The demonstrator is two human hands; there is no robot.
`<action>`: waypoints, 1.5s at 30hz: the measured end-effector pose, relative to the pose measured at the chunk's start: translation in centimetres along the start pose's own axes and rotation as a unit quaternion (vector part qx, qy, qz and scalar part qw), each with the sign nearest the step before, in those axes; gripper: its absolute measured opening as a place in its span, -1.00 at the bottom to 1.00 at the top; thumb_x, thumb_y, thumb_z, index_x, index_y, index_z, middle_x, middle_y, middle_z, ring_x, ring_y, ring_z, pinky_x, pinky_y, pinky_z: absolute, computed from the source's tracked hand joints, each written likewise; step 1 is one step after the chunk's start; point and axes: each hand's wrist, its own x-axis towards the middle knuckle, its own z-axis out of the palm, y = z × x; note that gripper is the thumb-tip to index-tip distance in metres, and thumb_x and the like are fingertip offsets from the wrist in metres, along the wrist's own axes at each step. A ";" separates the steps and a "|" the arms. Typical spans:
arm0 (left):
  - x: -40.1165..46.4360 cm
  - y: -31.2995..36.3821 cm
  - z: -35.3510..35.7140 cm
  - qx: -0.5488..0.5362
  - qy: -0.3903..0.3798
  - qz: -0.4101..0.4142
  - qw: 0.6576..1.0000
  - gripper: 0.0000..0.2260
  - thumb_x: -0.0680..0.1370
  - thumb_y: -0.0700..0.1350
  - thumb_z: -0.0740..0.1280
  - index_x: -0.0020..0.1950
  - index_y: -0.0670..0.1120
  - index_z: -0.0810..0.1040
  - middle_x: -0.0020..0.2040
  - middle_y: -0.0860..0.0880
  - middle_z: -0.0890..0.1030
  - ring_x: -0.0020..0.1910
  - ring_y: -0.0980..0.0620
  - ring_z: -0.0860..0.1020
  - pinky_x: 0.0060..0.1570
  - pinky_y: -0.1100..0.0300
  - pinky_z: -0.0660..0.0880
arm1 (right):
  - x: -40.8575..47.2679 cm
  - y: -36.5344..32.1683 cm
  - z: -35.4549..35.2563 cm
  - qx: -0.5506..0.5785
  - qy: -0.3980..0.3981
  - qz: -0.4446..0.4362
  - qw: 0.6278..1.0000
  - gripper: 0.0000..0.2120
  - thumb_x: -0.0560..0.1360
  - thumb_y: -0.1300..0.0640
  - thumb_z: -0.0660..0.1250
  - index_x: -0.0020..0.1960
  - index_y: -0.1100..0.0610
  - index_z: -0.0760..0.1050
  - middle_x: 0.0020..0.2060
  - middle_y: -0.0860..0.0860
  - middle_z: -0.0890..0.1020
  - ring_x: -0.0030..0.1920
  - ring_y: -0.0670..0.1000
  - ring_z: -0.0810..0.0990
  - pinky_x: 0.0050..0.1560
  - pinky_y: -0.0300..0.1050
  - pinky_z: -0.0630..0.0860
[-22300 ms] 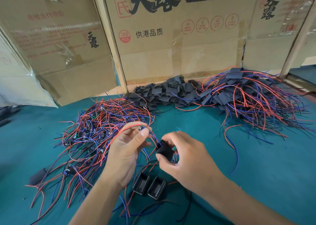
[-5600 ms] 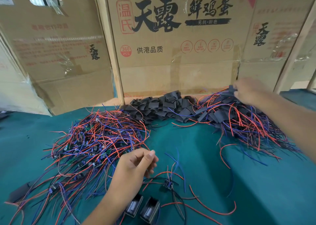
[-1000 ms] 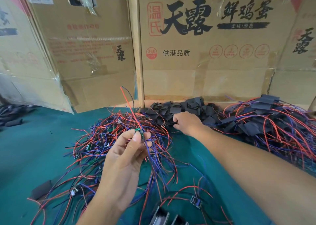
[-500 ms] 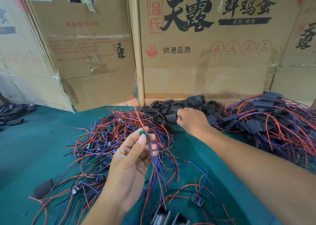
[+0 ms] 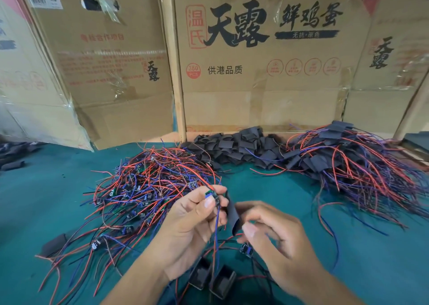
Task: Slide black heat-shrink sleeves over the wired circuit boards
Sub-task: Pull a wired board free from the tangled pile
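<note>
My left hand [image 5: 189,225] pinches a small green circuit board [image 5: 210,194] between thumb and fingers, its red and blue wires hanging down past the palm. My right hand [image 5: 271,232] holds a flat black heat-shrink sleeve [image 5: 232,214] upright right beside the board, a little apart from it. A heap of bare wired boards [image 5: 148,188] lies at the left. A pile of loose black sleeves [image 5: 236,146] sits at the back centre. Sleeved boards with wires [image 5: 352,163] are heaped at the right.
Cardboard boxes [image 5: 255,61] wall off the back of the green table [image 5: 348,258]. Two small black open-ended housings [image 5: 211,279] lie just below my hands, with a loose board [image 5: 246,250] and wires near them. A stray sleeve [image 5: 54,244] lies at the left.
My right hand has come back from the sleeve pile with one black sleeve and now holds it next to the board. My left hand has lowered slightly, still pinching the board.
</note>
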 end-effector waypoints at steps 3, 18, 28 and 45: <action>-0.1 -0.3 0.0 0.015 -0.028 -0.005 0.999 -0.56 0.27 -0.05 0.66 0.06 -0.19 0.68 -0.15 -0.12 0.64 -0.28 0.04 0.58 -0.18 0.25 0.56 | 0.4 -0.6 0.5 0.132 0.039 0.089 0.986 -0.77 0.50 -0.07 0.29 -0.19 0.07 0.55 -0.21 0.25 0.56 -0.34 0.28 0.49 -0.26 -0.19 0.56; -0.2 0.1 0.1 0.084 -0.014 0.050 0.995 -0.59 0.27 0.00 0.65 0.03 -0.14 0.70 -0.15 -0.13 0.65 -0.22 0.02 0.57 -0.09 0.22 0.55 | 0.7 -1.0 0.5 0.248 0.067 0.174 0.951 -0.82 0.25 0.05 0.50 -0.20 0.10 0.61 -0.14 0.09 0.71 -0.15 0.05 0.68 -0.14 -0.20 0.58; 0.5 2.6 -1.3 0.017 0.088 0.130 0.988 -0.58 0.17 0.07 0.69 -0.04 -0.01 0.72 -0.11 -0.01 0.66 -0.30 0.16 0.52 -0.28 0.35 0.49 | 1.0 1.2 -0.9 0.091 0.009 0.166 0.982 -0.63 0.31 0.13 0.47 0.06 -0.13 0.50 0.02 -0.06 0.67 0.03 -0.05 0.63 0.02 -0.19 0.56; 0.2 4.2 -1.7 0.067 0.084 0.168 0.980 -0.70 0.32 0.09 0.59 -0.02 0.02 0.71 -0.11 0.08 0.64 -0.25 0.17 0.46 -0.18 0.31 0.42 | -0.8 1.9 1.2 -0.093 -0.057 0.141 0.984 -0.55 0.39 0.10 0.51 0.20 -0.15 0.44 0.08 -0.35 0.58 0.15 -0.25 0.54 0.13 -0.42 0.40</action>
